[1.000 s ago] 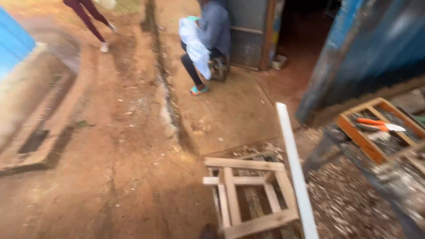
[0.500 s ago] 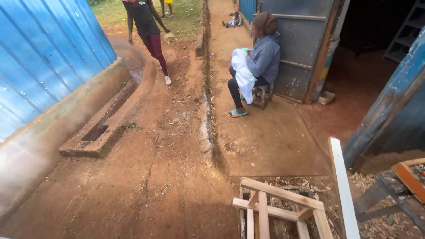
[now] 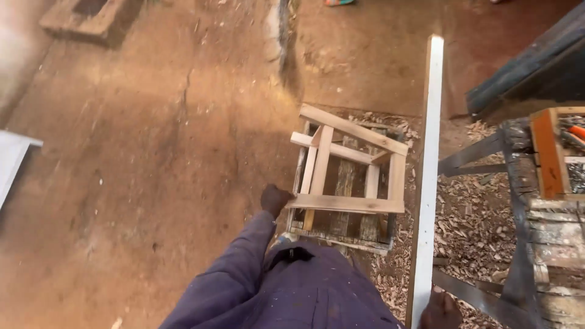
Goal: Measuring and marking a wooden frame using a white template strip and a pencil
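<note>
- Left hand (image 3: 275, 200): extended down and forward from a dark purple sleeve (image 3: 234, 268). The hand is closed into a loose fist at the near left corner of the wooden frame (image 3: 347, 176). It meets the end of the frame's nearest crosspiece; whether the fingers actually grip that crosspiece cannot be told.
- Left arm: held nearly straight, running from the lower middle of the view up toward the frame, with the sleeve covering it to the wrist.
- Right hand (image 3: 440, 311): visible only in part at the bottom edge of the view. It sits at the near end of the long white board (image 3: 428, 170) and touches it. The fingers are cut off by the edge, so the grip cannot be told.
- Wooden frame: an open box of pale slats, tilted, resting on the ground over a dark slatted pallet (image 3: 341, 228), directly ahead of the person.
- White board: long and narrow, running from the right hand away across the ground, just beside the right edge of the frame.
- Wood shavings (image 3: 469, 225): scattered on the ground to the right of the board.
- Workbench (image 3: 536, 207): rough dark timber at the right edge of the view, carrying an orange-framed tray (image 3: 548, 155).
- Ground (image 3: 152, 152): bare reddish earth to the left.
</note>
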